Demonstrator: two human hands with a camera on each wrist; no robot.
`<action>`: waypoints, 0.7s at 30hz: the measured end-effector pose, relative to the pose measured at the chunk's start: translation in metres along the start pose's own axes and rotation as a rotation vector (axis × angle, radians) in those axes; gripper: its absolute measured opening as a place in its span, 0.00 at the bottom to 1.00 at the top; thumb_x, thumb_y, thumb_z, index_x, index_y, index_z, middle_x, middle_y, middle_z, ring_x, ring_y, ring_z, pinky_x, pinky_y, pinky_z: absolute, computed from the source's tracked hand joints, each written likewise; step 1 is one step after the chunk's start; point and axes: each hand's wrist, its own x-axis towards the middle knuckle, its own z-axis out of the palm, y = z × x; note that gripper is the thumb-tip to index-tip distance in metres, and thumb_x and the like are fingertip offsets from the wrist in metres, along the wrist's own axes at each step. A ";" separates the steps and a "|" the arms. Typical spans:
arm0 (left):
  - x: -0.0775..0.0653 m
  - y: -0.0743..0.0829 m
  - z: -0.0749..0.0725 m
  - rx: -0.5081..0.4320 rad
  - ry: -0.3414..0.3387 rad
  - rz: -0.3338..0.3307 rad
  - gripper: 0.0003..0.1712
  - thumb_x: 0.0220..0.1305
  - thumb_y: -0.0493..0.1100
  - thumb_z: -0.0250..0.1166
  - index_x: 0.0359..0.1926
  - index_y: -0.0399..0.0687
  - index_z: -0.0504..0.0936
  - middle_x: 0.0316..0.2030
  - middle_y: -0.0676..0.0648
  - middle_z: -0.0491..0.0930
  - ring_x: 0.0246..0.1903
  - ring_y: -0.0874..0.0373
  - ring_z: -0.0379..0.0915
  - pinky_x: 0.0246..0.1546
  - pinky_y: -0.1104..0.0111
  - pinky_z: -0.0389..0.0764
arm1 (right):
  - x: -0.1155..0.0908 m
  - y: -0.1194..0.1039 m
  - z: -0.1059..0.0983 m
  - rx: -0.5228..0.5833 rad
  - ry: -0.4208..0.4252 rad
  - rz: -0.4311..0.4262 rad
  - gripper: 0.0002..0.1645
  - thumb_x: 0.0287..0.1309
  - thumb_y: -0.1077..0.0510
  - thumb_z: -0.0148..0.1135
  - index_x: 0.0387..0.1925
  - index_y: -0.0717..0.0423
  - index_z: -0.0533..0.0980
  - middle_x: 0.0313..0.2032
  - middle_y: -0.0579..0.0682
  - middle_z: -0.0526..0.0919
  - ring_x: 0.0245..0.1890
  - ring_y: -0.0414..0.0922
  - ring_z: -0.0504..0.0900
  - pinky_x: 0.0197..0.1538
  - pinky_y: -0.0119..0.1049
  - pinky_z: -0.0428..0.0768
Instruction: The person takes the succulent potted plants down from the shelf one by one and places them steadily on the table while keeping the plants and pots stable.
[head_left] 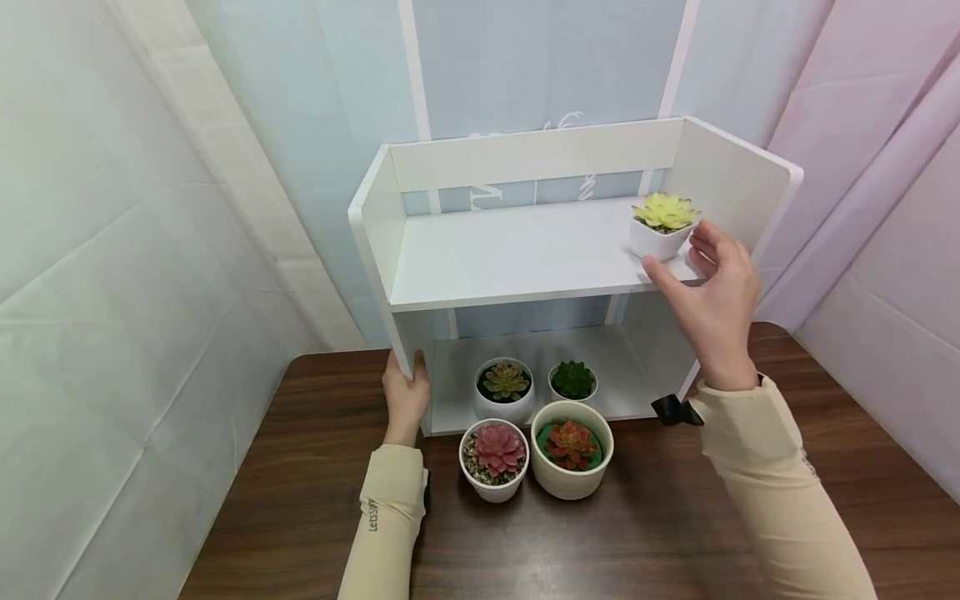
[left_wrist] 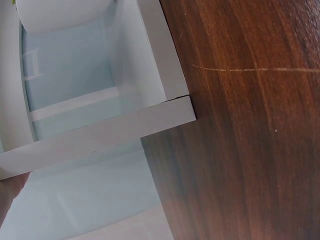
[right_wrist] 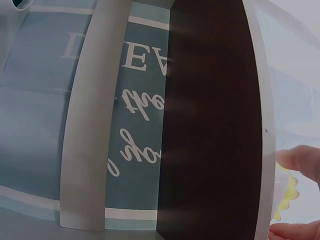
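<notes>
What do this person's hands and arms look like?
Both the left hand and the right hand look bare, with no gloves. The left sleeve and right sleeve are pale cream with wide, folded-looking cuffs. Dark lettering runs along the left sleeve, and a black piece sticks out by the right cuff.

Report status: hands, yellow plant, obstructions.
Right hand holding yellow plant at upper shelf. Left hand gripping side panel. Nothing visibly blocking.

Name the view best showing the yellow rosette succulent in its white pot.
Head view: the yellow rosette succulent and white pot appear nearly whole. Right wrist catches only part, beyond the white shelf edge; left wrist shows neither.
</notes>
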 end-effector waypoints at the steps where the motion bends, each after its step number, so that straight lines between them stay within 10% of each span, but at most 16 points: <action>1: 0.001 -0.005 0.001 0.000 0.001 0.000 0.21 0.69 0.33 0.52 0.60 0.29 0.67 0.54 0.27 0.73 0.56 0.34 0.71 0.55 0.42 0.71 | 0.001 0.000 0.000 -0.007 -0.007 -0.001 0.39 0.45 0.58 0.74 0.60 0.63 0.71 0.54 0.60 0.76 0.56 0.49 0.77 0.57 0.27 0.74; 21: 0.001 -0.004 0.001 0.000 0.003 -0.007 0.21 0.69 0.33 0.52 0.60 0.29 0.68 0.55 0.28 0.73 0.56 0.35 0.70 0.55 0.42 0.71 | 0.015 0.000 0.004 -0.122 -0.082 0.069 0.41 0.47 0.53 0.74 0.63 0.60 0.70 0.54 0.60 0.79 0.52 0.53 0.79 0.54 0.30 0.77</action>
